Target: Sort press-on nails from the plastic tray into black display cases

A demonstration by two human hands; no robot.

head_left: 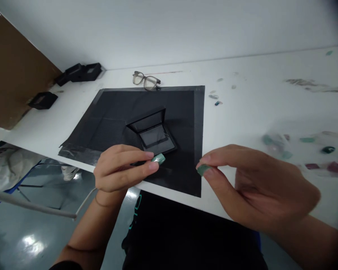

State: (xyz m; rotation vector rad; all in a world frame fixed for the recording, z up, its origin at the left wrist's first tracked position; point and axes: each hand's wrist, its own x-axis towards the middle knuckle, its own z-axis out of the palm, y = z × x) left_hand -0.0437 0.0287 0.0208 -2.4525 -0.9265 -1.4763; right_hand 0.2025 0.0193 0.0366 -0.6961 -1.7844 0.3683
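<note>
My left hand (121, 167) pinches a light green polished stone (159, 159) between its fingertips, above the near edge of a black mat (112, 108). To the right, my right hand (259, 183) holds a darker green stone (203, 170) between thumb and forefinger, over the mat's right border. An opened black case (157, 138) with a hinged lid lies on the mat, just beyond the left hand. Its base has a smooth dark surface. The fingers of the left hand partly hide the case's near edge.
Folded eyeglasses (146, 80) rest at the mat's back edge. Small stones (218, 103) lie right of the mat, and several green and dark red stones (328, 150) are farther right. Black boxes (84, 72) stand at the back left. A chair (39, 206) is below the table.
</note>
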